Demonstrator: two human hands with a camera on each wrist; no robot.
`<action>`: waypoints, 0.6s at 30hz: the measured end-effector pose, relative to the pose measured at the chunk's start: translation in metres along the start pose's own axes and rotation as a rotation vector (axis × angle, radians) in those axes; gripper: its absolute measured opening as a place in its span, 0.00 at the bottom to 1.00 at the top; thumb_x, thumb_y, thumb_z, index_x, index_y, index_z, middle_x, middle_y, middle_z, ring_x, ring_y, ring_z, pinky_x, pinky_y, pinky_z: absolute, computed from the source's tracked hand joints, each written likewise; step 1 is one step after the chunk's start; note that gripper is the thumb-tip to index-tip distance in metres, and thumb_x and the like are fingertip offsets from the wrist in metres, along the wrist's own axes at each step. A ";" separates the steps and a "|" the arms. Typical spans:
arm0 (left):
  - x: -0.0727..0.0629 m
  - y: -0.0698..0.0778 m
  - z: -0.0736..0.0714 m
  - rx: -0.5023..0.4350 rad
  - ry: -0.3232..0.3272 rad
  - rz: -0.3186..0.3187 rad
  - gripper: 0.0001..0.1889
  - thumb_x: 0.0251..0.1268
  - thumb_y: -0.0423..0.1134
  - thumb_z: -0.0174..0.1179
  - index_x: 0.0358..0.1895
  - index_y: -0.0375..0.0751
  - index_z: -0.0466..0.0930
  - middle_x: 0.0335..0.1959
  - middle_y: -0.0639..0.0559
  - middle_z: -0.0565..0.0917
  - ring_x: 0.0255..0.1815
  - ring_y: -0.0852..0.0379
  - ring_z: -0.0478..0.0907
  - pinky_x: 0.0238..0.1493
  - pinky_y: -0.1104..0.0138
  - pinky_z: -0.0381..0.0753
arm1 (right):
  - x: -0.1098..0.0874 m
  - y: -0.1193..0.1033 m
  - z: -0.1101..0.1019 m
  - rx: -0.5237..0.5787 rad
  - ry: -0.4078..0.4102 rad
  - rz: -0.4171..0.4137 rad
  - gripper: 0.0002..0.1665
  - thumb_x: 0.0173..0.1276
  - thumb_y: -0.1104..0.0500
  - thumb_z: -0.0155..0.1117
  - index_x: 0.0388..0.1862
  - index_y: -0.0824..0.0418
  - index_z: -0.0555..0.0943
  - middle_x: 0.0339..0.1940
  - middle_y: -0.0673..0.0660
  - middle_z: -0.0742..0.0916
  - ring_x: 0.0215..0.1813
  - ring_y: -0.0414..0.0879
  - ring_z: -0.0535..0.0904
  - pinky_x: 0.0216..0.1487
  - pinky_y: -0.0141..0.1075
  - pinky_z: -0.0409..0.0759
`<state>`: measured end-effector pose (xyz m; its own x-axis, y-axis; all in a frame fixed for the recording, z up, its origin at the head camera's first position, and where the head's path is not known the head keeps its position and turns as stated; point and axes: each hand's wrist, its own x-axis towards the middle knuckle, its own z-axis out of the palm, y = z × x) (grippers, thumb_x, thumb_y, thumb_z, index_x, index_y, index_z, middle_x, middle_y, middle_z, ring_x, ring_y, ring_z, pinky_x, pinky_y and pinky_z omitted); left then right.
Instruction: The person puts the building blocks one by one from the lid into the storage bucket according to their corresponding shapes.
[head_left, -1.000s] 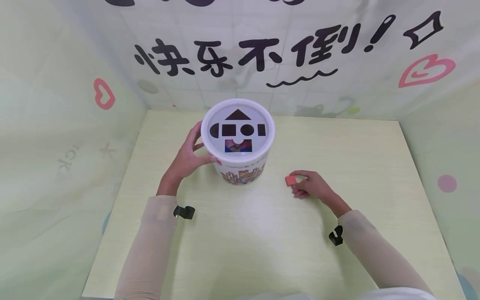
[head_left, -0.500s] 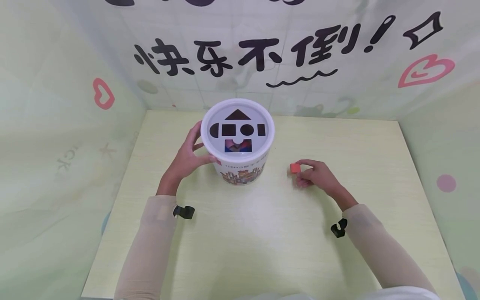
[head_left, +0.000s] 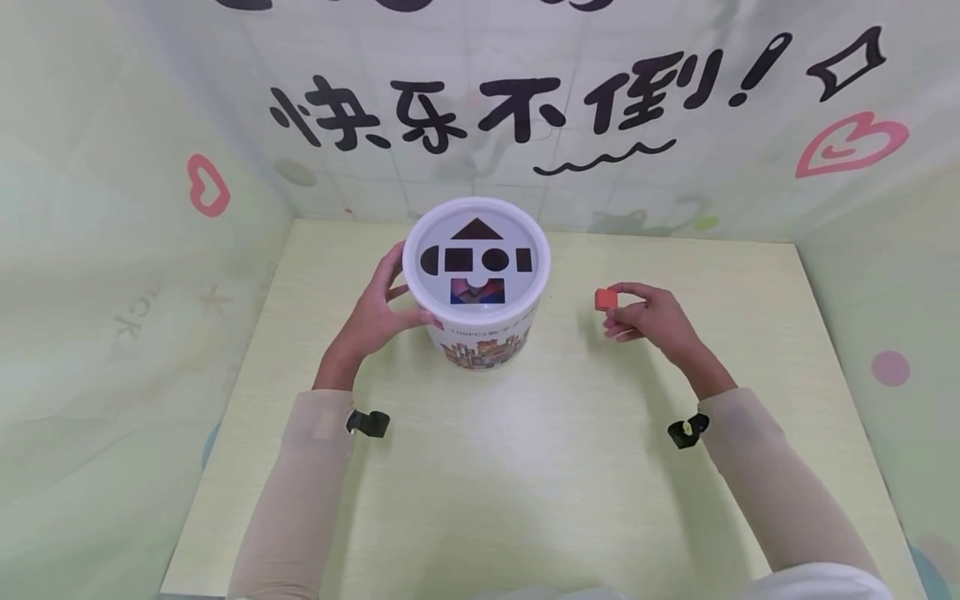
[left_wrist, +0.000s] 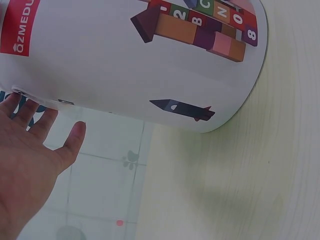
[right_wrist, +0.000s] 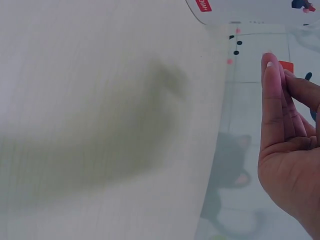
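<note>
A white bucket [head_left: 483, 343] printed with toy blocks stands upright on the table. Its white lid [head_left: 477, 313] has cut-out holes: a triangle, a half circle, a square, a circle and rectangles. Colourful pieces show through the lowest hole. My left hand [head_left: 378, 312] holds the bucket's left side near the rim, thumb toward the front; some fingertips are hidden. To the right of the bucket, my right hand [head_left: 656, 321] pinches a small red-orange cube [head_left: 606, 300] between thumb and fingers, above the table. In the right wrist view only a corner of the cube [right_wrist: 287, 66] shows.
The pale wood-grain table [head_left: 525, 483] extends around the bucket. Behind it rises a white printed cloth [head_left: 480, 171] with black characters, and cloth walls flank both sides. Black cameras sit on the left wrist [head_left: 368, 423] and right wrist [head_left: 687, 431].
My right hand has moved away from me and slightly right, lifting the cube higher above the table. The left hand and the bucket have stayed in place.
</note>
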<state>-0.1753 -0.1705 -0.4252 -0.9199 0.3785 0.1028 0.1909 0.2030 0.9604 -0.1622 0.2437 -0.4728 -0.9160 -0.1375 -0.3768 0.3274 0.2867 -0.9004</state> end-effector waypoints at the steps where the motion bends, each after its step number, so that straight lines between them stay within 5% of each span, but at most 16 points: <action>1: 0.000 0.000 0.000 0.001 0.001 0.000 0.49 0.51 0.39 0.74 0.76 0.49 0.53 0.74 0.55 0.60 0.76 0.54 0.53 0.68 0.44 0.64 | -0.001 -0.003 -0.001 0.003 0.000 -0.008 0.31 0.69 0.61 0.63 0.69 0.64 0.67 0.31 0.56 0.89 0.33 0.47 0.88 0.38 0.37 0.86; 18: 0.000 0.000 -0.001 0.010 0.004 -0.018 0.50 0.50 0.39 0.74 0.76 0.52 0.53 0.74 0.56 0.60 0.76 0.55 0.53 0.68 0.46 0.65 | -0.010 -0.063 0.001 -0.012 0.038 -0.066 0.28 0.68 0.60 0.64 0.65 0.60 0.70 0.30 0.56 0.90 0.35 0.52 0.88 0.36 0.40 0.87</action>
<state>-0.1757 -0.1711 -0.4253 -0.9246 0.3710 0.0863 0.1774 0.2188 0.9595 -0.1738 0.2265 -0.4129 -0.9436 -0.1208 -0.3083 0.2636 0.2898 -0.9201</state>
